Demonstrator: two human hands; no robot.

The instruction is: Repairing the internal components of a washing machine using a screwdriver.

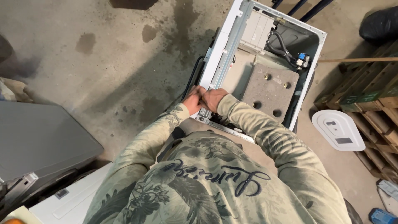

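Pressing together at the front left corner of an opened washing machine (224, 45), the left hand (192, 101) and right hand (213, 98) touch on its metal top rail (219, 62). Their curled fingers hide whatever they grip. Beside them lies the grey concrete counterweight (269, 89); the machine's front is cut off by the torso.

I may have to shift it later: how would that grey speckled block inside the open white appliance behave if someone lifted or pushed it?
The grey block looks like cast concrete, thick and coarse-grained, so probably heavy for its size and fully stiff. Its rough surface should not slip. It seems fixed by bolts through its holes, so a push would likely not move it. Both hands work at the appliance's white frame, beside it.
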